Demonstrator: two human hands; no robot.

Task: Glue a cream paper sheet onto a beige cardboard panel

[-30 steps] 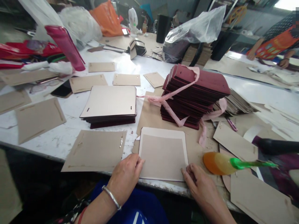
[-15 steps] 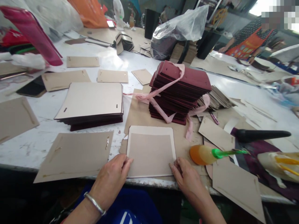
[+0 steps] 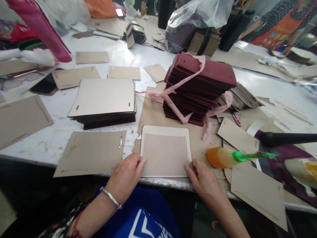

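In front of me at the table edge lies a beige card panel (image 3: pixel 164 155) on a slightly larger pale panel with rounded corners (image 3: pixel 165 129). My left hand (image 3: pixel 128 170), with a silver bangle at the wrist, pinches the lower left edge of the two. At the lower right edge, my right hand (image 3: pixel 204 175) has thumb and fingers closed on them. Behind to the left sits a stack of pale-faced, dark-edged panels (image 3: pixel 105 96) with small slots. A taller stack of maroon panels (image 3: pixel 208 71), wrapped by a pink strip (image 3: pixel 183 84), stands behind to the right.
Several loose beige cards with glue-like streaks lie about, one on the left (image 3: pixel 94 152). An orange glue bottle with a green nozzle (image 3: pixel 223 158) lies on the right. A phone (image 3: pixel 44 85) rests at the left. Across the table is another person in an orange apron (image 3: pixel 279 29).
My view has tilted down and shifted left, so the table things appear higher and further right. Both hands keep their grip on the panels, which stay in place.
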